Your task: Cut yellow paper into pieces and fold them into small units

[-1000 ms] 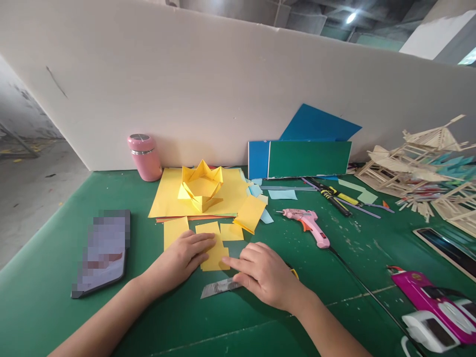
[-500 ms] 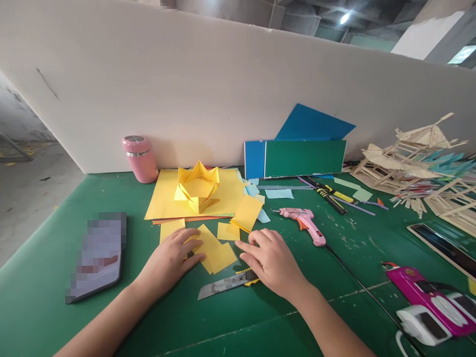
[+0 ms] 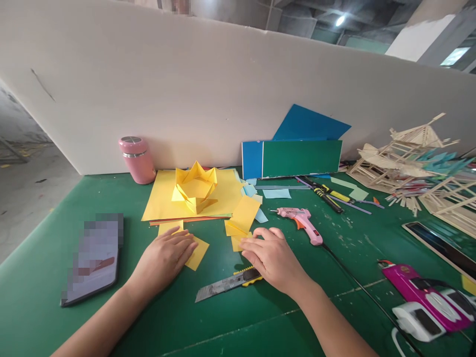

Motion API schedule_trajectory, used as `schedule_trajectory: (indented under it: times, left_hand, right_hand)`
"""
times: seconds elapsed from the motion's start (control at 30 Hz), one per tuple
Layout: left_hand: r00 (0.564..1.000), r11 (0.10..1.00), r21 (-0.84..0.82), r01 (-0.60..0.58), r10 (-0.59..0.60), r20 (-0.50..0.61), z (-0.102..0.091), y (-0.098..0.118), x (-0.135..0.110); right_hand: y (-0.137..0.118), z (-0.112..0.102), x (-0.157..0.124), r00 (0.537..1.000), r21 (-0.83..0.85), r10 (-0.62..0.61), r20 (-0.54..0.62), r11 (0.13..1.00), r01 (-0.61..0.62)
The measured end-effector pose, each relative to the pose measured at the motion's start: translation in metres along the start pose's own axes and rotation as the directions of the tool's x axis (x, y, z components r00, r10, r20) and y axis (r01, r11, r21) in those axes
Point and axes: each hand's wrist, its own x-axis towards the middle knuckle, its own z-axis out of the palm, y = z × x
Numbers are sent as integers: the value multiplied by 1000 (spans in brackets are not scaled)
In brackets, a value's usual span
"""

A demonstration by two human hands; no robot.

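My left hand lies with its fingers stretched out over small yellow paper pieces, covering part of them. At the lower edge of a yellow paper square, my right hand has its bent thumb and index finger drawn close together on the paper. Just behind it, another yellow piece overlaps more paper. Below the right fingers is a utility knife with its wide blade out, pointing left. A folded yellow paper crown shape stands on a stack of yellow sheets.
A pink hot glue gun lies to the right, its black cord running forward to a magenta power strip. Left are a phone and a pink flask. Pliers and stick models sit at the back right.
The small yellow pieces between my hands have parted, some toward the left hand and some toward the right. Green tabletop now shows between them. The knife has stayed in place.
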Motion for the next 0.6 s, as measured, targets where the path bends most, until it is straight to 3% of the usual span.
schedule_trajectory:
  times: [0.23,0.33,0.43,0.6]
  left_hand:
    - [980,947,271,175,-141,-142,3,-9,-6]
    - [965,908,334,253,-213,-152,4,-8,-7]
    - [954,911,294,291,-252,-163,6,-6,-7]
    - [971,964,140,227,-213,-108,14,-1,-8]
  right_hand:
    - [5,-1,0,991,-26,0,-133,1000,-4]
    - [8,1,0,956,-43,8,-294,999,-21]
    - [13,6,0,920,-47,41,-389,997,-65]
    - [13,10,1,957,31,70,-281,998,-63]
